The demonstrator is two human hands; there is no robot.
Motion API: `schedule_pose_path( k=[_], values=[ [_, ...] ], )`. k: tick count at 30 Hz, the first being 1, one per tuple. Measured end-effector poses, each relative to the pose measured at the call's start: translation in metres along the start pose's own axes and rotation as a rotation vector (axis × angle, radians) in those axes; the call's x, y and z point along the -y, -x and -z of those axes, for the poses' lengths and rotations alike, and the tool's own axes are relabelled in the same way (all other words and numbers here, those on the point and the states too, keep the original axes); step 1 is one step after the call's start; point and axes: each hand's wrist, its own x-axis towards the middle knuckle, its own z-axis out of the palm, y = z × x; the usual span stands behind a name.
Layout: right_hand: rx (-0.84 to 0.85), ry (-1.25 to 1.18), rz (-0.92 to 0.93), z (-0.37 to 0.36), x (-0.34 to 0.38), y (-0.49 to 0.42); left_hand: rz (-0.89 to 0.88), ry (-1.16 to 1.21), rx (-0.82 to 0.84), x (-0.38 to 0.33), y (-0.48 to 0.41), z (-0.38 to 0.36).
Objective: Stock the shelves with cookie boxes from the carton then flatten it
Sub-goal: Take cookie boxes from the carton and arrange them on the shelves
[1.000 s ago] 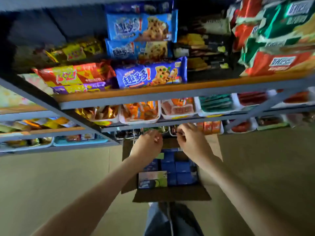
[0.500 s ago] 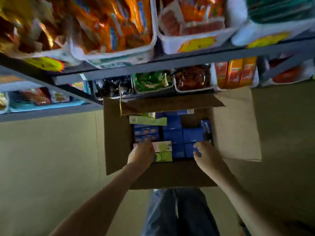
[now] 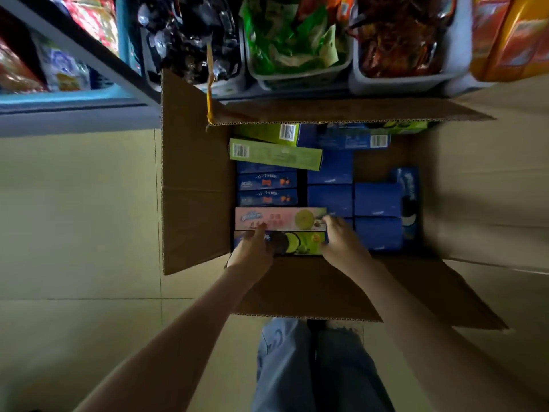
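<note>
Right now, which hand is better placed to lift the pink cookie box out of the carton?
Left, marginally. The left hand has fingers lying on the pink box, while the right hand only touches its end and mostly covers the green-and-blue box below.

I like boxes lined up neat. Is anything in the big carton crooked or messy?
Mostly neat. One green box lies slanted on top of the blue boxes near the carton's far end, not slotted into a row. A bare gap shows beside it on the right. Nothing looks spilled or crushed.
</note>
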Motion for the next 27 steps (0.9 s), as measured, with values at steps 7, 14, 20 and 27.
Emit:
schedule_pose_path(
  k=[7, 14, 20, 27],
  values=[
    [0.097, 0.199, 0.15, -0.044, -0.005, -0.023, 0.126, 0.002, -0.017, 0.037, -0.021, -0.031],
    [0.062, 0.539, 0.196, -0.065, -0.003, -0.035, -0.014, -0.342, -0.195, 0.047, -0.017, -0.062],
    [0.053, 0.631, 0.221, -0.058, 0.008, -0.031, -0.183, -0.365, -0.255, 0.026, -0.011, -0.057],
    [-0.012, 0.455, 0.329, 0.02, 0.026, 0.032, -0.34, -0.575, -0.211, -0.023, 0.028, -0.003]
  ],
)
